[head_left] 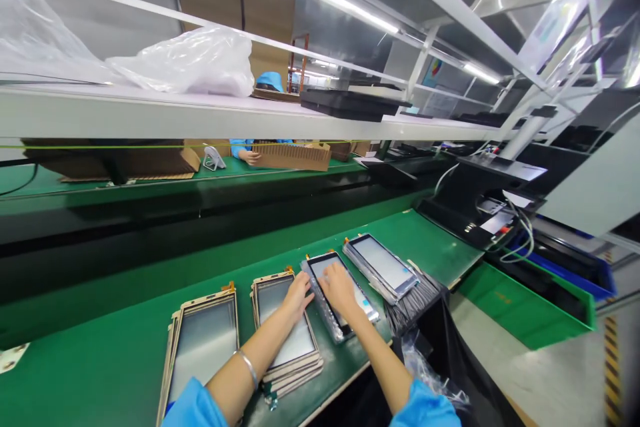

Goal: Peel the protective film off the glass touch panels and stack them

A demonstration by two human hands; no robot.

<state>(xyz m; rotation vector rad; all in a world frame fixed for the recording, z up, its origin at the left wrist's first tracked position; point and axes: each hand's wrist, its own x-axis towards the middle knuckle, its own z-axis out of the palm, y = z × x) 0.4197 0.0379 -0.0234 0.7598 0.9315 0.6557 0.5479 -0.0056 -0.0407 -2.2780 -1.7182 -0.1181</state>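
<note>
Both hands rest on a screen panel lying in a clear tray on the green bench. My left hand curls its fingers at the panel's left edge. My right hand lies on the panel face with fingers bent, pressing down. A silver bracelet circles my left wrist. Under my left forearm lies a stack of tan-framed panels, with a second such stack further left. Another screen panel in a tray lies to the right.
A dark conveyor belt runs behind the bench. Across it, another person's hand rests by a cardboard divider. Plastic bags and black trays sit on the overhead shelf. A black plastic bag hangs at the bench's right end.
</note>
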